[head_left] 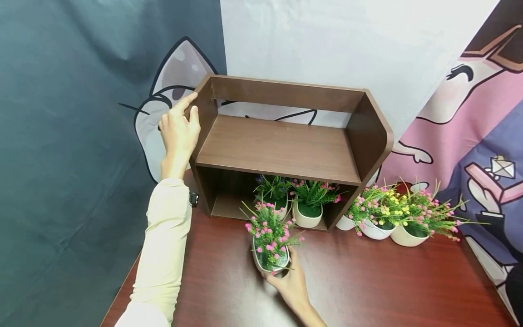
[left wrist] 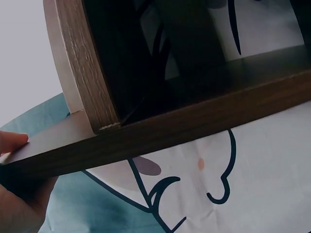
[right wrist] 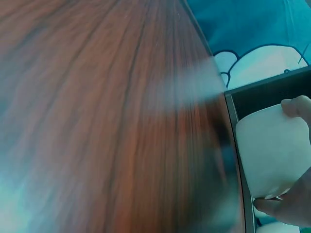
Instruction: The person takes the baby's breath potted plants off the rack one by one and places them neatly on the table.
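My right hand point(head_left: 291, 284) holds a white pot of pink artificial flowers point(head_left: 269, 240) above the table, in front of the shelf's lower opening. The right wrist view shows its thumb and fingers spread around the smooth white pot point(right wrist: 274, 150). My left hand point(head_left: 180, 131) grips the upper left side panel of a brown wooden two-tier shelf point(head_left: 278, 145). In the left wrist view, the fingers point(left wrist: 13, 141) lie on one side of that panel and the rest of the hand on the other. Inside the lower tier stand a blue-flowered pot point(head_left: 275, 195), partly hidden, and a pink-flowered pot point(head_left: 307, 219).
Right of the shelf, several more flower pots stand in a row, among them a yellow-flowered white pot point(head_left: 377, 230) and a cream pot with pink flowers point(head_left: 410, 237). The reddish-brown table point(head_left: 367, 286) ends against printed curtains point(head_left: 94, 136). A small black object point(head_left: 194, 199) sits beside the left sleeve.
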The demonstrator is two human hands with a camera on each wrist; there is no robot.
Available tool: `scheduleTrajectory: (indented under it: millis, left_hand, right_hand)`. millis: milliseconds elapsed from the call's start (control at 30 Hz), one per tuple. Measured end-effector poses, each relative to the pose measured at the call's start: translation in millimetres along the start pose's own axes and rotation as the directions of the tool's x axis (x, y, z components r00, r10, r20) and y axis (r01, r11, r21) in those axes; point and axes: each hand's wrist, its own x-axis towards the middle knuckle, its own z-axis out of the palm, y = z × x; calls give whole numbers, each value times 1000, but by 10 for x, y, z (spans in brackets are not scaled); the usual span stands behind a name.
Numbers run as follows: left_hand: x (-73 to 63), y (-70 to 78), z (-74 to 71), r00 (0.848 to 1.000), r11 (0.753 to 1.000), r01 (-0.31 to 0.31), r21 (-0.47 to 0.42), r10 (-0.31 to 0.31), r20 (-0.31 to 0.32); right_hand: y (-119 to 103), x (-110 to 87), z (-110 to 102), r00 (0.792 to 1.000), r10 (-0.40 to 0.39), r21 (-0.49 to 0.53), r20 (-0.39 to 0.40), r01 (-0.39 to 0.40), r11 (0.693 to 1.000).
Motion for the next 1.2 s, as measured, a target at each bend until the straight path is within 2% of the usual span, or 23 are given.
scheduleTrajectory:
  millis: [200, 433, 633, 900, 1067, 1200]
  left_hand:
    - [2, -8, 6, 1000, 999, -20, 33, 20, 2]
    - [-3, -5, -9, 1000, 999, -11, 33, 11, 3]
    - [-24, -4, -5, 1000, 1000, -1, 27, 1, -6]
    - [-23, -14, -13, 1000, 1000, -10, 20, 10, -2]
    - [-21, -15, -1, 1000, 1000, -13, 20, 13, -1]
    - [-28, -9, 4, 1000, 1000, -1, 19, 1, -1]
  right_hand:
    - [145, -78, -267, 997, 77, -33, 1, -77, 996]
    - [300, -182, -553, 980, 196, -51, -37, -198, 979]
    - [458, -169, -875, 973, 182, -88, -140, -195, 977]
    - [675, -129, -1269, 946, 231, -153, -227, -268, 951]
    - [779, -90, -1428, 936, 218, -222, -275, -282, 933]
    - [848, -60, -1487, 935, 214, -216, -284, -280, 936]
